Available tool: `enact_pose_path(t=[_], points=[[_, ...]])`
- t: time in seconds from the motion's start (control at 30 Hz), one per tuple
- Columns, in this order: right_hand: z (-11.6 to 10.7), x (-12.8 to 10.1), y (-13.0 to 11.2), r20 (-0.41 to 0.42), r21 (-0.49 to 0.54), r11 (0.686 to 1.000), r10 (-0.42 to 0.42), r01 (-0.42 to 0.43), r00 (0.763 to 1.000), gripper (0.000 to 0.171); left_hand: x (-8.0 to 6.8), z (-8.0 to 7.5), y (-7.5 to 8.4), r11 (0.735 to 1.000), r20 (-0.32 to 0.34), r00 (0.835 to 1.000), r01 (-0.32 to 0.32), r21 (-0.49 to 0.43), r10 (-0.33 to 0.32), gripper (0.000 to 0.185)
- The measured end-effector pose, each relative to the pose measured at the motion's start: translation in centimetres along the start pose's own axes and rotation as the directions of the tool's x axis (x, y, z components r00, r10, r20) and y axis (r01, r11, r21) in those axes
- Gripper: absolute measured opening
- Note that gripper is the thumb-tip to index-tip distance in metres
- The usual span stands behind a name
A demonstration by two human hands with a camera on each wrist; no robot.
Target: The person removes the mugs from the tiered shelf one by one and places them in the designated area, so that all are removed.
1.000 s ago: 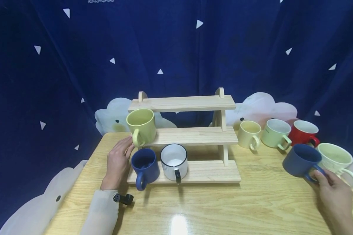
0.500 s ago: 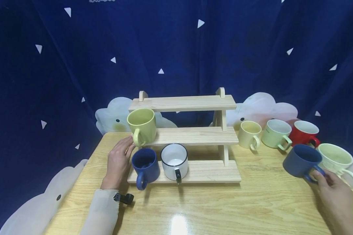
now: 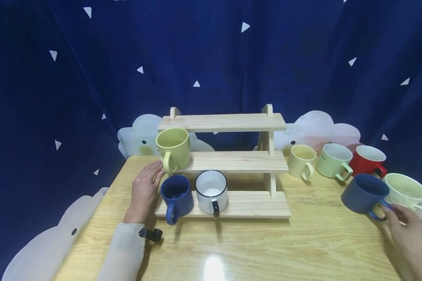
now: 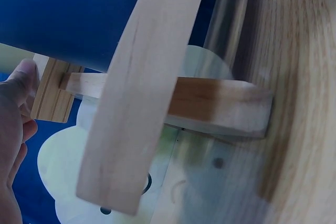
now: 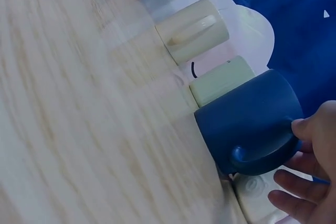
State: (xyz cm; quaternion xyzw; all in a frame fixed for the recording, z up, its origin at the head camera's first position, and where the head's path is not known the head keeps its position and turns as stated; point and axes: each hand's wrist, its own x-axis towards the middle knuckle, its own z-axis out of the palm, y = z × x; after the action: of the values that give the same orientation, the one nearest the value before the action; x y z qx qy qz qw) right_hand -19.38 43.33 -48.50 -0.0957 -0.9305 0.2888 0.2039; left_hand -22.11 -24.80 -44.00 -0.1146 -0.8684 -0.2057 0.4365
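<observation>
The right hand [image 3: 409, 230] holds a dark blue mug [image 3: 363, 194] by its handle, fingers curled around it, and the mug is at the right part of the table [image 3: 302, 246], just in front of the hand and beside a white mug [image 3: 406, 190]; from the pictures I cannot tell if it stands on the table or is a little above it. In the right wrist view the thumb [image 5: 315, 129] presses on the mug's side near the handle. There are eight mugs in all: two dark blue, two white, two cream or pale yellow-green ones, one pale green and one red. Five are on the right: the held one, the white mug, a cream mug [image 3: 301, 160], a pale green mug [image 3: 333, 160] and a red mug [image 3: 369, 160] in a row behind. Three are on the wooden shelf [image 3: 228, 156], which has three steps: a yellow-green mug [image 3: 174, 148] on the middle step, and a second blue mug [image 3: 177, 195] and a ribbed white mug [image 3: 212, 191] on the lowest. The left hand [image 3: 145, 191] lies with loose fingers at the left end of the shelf, fingertips near the yellow-green mug's handle, gripping nothing. Behind is one blue curtain [image 3: 56, 78] with white triangles.
</observation>
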Motion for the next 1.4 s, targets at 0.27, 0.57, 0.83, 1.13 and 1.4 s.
enact_pose_path(t=[0.27,0.57,0.83,1.13,1.4], points=[[-0.9,0.1,-0.9,-0.064,0.061,0.995,-0.072,0.076,0.995,0.033,0.0,0.0,0.1,1.000,-0.006,1.000,-0.005,-0.005,0.005,0.030],[-2.3,0.5,-3.1,-0.022,-0.056,0.978,-0.202,0.200,0.979,0.030,0.0,0.0,0.1,1.000,0.005,1.000,0.004,-0.012,-0.004,0.030],[-2.5,1.0,-6.1,0.129,-0.163,0.927,-0.318,0.337,0.939,0.036,0.0,0.0,0.1,1.000,0.008,1.000,0.003,-0.011,-0.003,0.029],[-1.2,1.0,-10.8,0.119,-0.090,0.843,-0.520,0.531,0.846,0.030,-0.1,-0.1,0.1,1.000,0.003,1.000,0.002,-0.013,-0.002,0.029],[0.3,0.5,-16.0,0.153,-0.068,0.790,-0.595,0.609,0.789,0.032,0.0,0.0,0.0,1.000,-0.003,1.000,-0.001,-0.024,0.001,0.029]])
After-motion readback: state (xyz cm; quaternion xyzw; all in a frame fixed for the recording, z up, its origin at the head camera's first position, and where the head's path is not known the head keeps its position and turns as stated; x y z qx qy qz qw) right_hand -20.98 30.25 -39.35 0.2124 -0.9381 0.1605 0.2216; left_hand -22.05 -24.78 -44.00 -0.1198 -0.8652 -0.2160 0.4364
